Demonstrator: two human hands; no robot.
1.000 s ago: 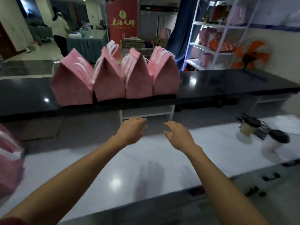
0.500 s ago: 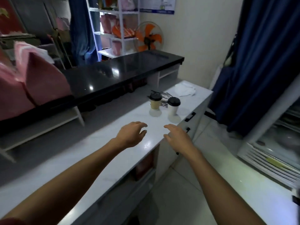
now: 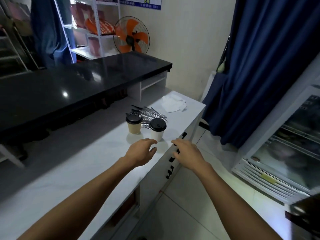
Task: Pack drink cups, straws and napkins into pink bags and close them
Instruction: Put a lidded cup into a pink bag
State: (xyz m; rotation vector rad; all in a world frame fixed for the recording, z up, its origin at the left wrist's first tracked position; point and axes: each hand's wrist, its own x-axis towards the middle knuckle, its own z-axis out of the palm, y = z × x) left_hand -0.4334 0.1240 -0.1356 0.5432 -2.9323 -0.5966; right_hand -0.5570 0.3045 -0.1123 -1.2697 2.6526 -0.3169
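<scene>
Two lidded cups stand on the white counter (image 3: 72, 170): a brown cup (image 3: 133, 126) on the left and a white cup (image 3: 157, 130) to its right, both with black lids. Behind them lies a pile of wrapped straws (image 3: 151, 114), and further back a heap of white napkins (image 3: 174, 104). My left hand (image 3: 141, 151) hovers just in front of the white cup, fingers loosely curved, holding nothing. My right hand (image 3: 186, 153) is stretched out beside it past the counter's right edge, fingers relaxed and empty. No pink bag on the counter is in view.
A black counter (image 3: 78, 84) runs behind the white one. White shelves (image 3: 93, 28) with pink bags and an orange fan (image 3: 132, 36) stand at the back. A blue curtain (image 3: 268, 66) hangs at the right, with a glass-door fridge (image 3: 285, 144) beside it.
The view has swung right, away from the row of pink bags, to the cups, straws and napkins. Both hands stay outstretched and empty and are now close to the cups.
</scene>
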